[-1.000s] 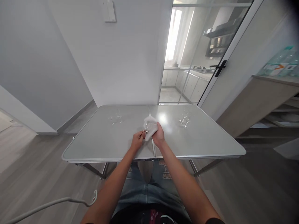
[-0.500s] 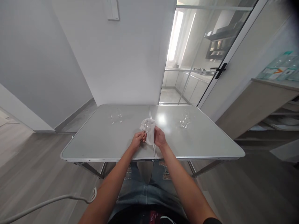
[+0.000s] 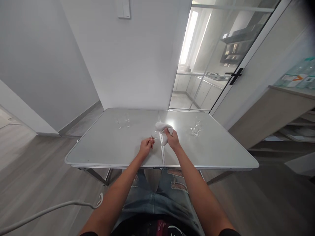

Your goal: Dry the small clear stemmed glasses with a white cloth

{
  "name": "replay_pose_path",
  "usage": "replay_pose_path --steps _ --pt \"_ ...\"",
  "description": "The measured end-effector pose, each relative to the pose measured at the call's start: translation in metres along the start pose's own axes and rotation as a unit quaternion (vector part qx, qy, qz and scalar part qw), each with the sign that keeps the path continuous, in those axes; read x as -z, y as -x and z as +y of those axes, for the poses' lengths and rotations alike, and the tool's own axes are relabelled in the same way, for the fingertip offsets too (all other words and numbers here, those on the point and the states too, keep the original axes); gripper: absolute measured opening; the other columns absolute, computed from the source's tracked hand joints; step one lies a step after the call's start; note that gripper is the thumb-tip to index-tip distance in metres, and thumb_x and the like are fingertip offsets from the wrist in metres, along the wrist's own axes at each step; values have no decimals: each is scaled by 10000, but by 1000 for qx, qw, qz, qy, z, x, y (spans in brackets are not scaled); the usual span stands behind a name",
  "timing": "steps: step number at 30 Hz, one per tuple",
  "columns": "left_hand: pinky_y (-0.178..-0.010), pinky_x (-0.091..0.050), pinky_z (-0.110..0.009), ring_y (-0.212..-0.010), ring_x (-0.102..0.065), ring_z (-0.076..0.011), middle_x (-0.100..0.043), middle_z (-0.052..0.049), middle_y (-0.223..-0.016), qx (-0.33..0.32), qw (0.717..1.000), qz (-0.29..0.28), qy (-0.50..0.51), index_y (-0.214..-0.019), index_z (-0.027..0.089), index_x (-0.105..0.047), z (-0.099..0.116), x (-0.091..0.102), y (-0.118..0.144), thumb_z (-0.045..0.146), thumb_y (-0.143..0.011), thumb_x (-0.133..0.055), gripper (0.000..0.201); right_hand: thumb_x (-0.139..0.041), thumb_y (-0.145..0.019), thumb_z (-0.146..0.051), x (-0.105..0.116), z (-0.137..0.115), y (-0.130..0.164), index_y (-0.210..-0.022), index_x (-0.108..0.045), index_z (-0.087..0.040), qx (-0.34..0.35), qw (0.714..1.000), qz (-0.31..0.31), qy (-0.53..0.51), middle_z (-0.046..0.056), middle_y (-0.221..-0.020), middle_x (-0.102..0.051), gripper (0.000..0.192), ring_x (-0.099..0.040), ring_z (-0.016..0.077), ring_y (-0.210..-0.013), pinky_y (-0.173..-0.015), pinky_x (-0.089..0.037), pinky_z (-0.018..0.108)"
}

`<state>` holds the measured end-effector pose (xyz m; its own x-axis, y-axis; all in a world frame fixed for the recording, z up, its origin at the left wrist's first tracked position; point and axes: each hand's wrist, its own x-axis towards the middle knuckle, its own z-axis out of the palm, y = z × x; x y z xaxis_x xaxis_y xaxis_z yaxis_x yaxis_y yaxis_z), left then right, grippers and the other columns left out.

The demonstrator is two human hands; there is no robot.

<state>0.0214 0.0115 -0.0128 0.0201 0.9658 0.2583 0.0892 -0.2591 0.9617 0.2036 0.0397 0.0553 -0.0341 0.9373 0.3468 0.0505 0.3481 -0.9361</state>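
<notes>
My left hand (image 3: 147, 144) is closed around the stem of a clear stemmed glass (image 3: 155, 134), whose bowl points up and to the right. In my right hand (image 3: 172, 137) is a white cloth (image 3: 163, 126), gripped between thumb and fingers. The cloth bunches over the far and right side of the bowl and hangs down beside it. Whether any of it sits inside the bowl I cannot tell. Both hands are above the middle of the grey folding table (image 3: 110, 147), near its seam.
Two clear glasses (image 3: 127, 120) stand at the table's back left. A cluster of clear glassware (image 3: 196, 128) is at the right, its separate pieces hard to make out. A white cable (image 3: 61, 206) crosses at lower left. Plastic bottles (image 3: 297, 75) stand on a shelf at the right.
My right hand has lifted and shifted the cloth up and to the right, so it no longer lies spread behind the glass. My left hand keeps its hold on the stem.
</notes>
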Motion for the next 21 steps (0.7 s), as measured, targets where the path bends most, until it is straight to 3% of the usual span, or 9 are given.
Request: replay_pose_path --steps 2,5,7,10,14,21 --pt "-577 -388 -258 -544 -484 -127 -517 10 -567 -15 999 -8 -34 -707 180 -582 -2 0 1 683 -912 -457 558 -588 -883 -623 4 -7 -7 -811 -676 -181 19 998 37 37 18 -706 -593 456 -557 187 -709 -646 -464 300" --pt "-600 -399 -261 -545 -497 -131 -535 12 -562 -27 998 -17 -60 -743 181 -610 -4 0 1 622 -945 -445 513 -576 -906 -566 5 -17 -15 -958 -715 -218 92 988 93 88 69 -961 -647 378 -574 233 -930 -816 -482 345" --pt "-593 -402 -262 -540 -503 -134 -537 13 -557 -28 998 -15 -61 -738 183 -611 -4 -1 1 610 -947 -446 503 -593 -905 -522 4 -21 -15 -1026 -723 -245 136 981 83 111 76 -1049 -636 330 -559 238 -991 -884 -460 351" --pt "-583 -400 -266 -532 -505 -138 -543 10 -547 -25 998 -5 -62 -719 186 -605 -3 -1 1 601 -938 -453 493 -631 -886 -487 2 -24 -10 -1139 -701 -253 114 986 -9 120 23 -846 -637 352 -541 200 -761 -774 -441 329" --pt "-566 -376 -264 -508 -484 -137 -530 17 -527 -11 997 9 -78 -712 189 -608 -3 -1 2 552 -932 -471 445 -626 -886 -443 11 -27 -9 -1179 -641 -248 74 979 -104 161 -60 -613 -529 352 -407 145 -559 -633 -358 288" --pt "-583 -346 -263 -526 -472 -141 -557 7 -553 -62 983 -38 -166 -714 190 -654 7 -1 7 395 -939 -477 352 -642 -860 -347 38 -43 -33 -1151 -651 -251 15 940 -316 129 -39 -763 -631 307 -515 157 -683 -673 -405 262"
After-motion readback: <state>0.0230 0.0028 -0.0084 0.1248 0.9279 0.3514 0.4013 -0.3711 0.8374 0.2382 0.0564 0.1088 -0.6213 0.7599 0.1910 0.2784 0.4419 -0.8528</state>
